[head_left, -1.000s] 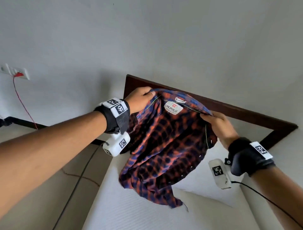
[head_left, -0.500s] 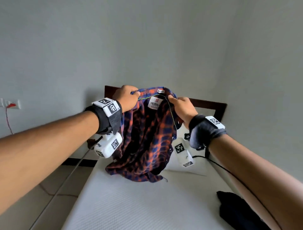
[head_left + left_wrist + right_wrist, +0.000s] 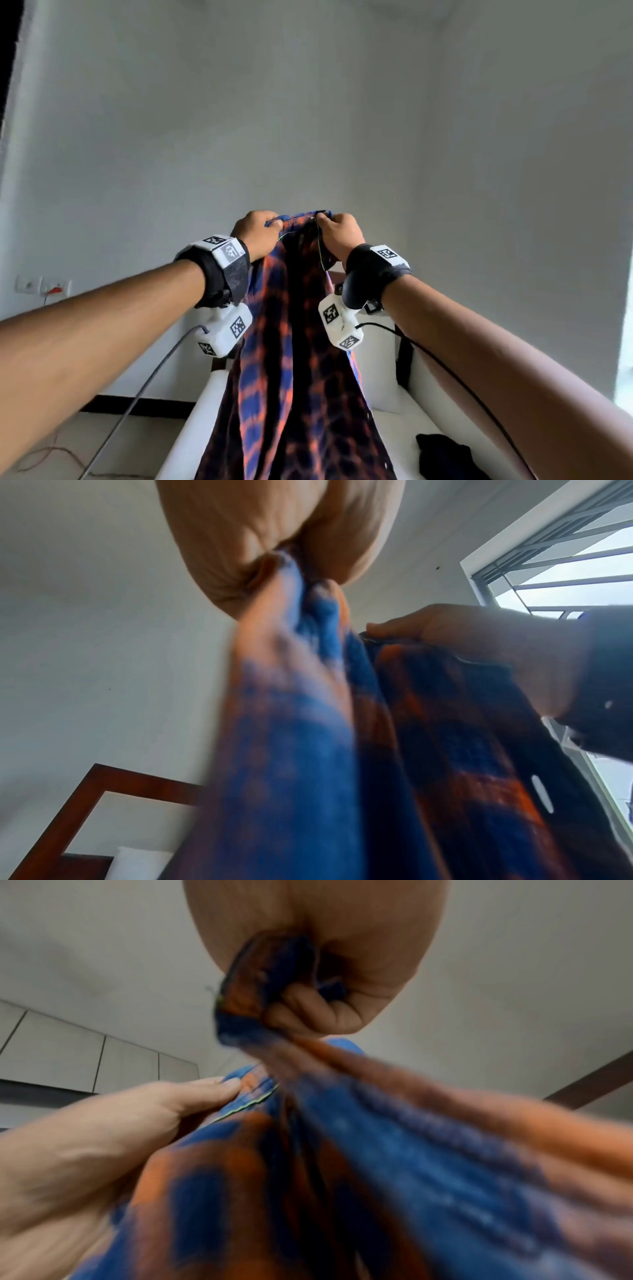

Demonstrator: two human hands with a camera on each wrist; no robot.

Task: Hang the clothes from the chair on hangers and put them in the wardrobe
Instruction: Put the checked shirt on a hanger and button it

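Both hands raised, close together, each clamped on the top edge of the plaid shirt (image 3: 287,359): left hand (image 3: 255,233) pinches one side, right hand (image 3: 342,234) grips the other. Shirt hangs down over white bed (image 3: 421,407); dark garment (image 3: 445,455) lies on bed at right.

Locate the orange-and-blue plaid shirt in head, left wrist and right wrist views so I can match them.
Head: orange-and-blue plaid shirt hangs centre, from both fists down to the bottom edge.
Left wrist: it fills the lower centre and right, blurred.
Right wrist: it runs from the upper centre across the lower right, blurred.
Shared landmark: the dark wooden headboard, at right in the right wrist view and mostly hidden behind the shirt in the head view.
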